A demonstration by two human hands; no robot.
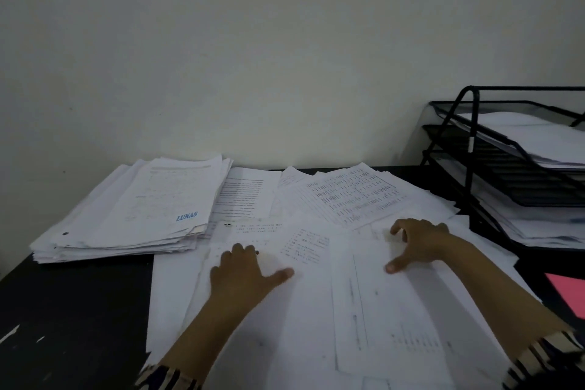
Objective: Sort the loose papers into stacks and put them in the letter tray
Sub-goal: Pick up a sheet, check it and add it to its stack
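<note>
Far left on the black surface (79,310): a thick stack of papers (133,215), white, edges ragged and fanned, top sheet stamped "LUNAS" in blue, one lower sheet with a punched hole near its left corner. White scuffs on the dark surface near the left edge.

Just right of the stack, a spread of loose papers (316,310), overlapping and skewed, covering the middle of the surface from the near edge to the wall; flat, thin, printed with text lines and tables, the far sheet (354,196) ruled in a dense grid and turned at an angle.

Left hand (243,272) flat on the loose papers, palm down, fingers slightly bent, thumb out to the right; grip open, pressing, nothing pinched. Striped sleeve at the near edge.

Right hand (418,242) on the loose papers well to the right, fingertips down and arched, thumb stretched toward the near side; grip open, touching the sheets.

Near right edge, a pink sheet (569,294), partly cut off by the frame.

Far right against the pale wall (285,41), the letter tray (471,149): black wire mesh, tiered, slanted frame tubes, white papers already lying in its tiers; loose sheets lapping up to its base.
</note>
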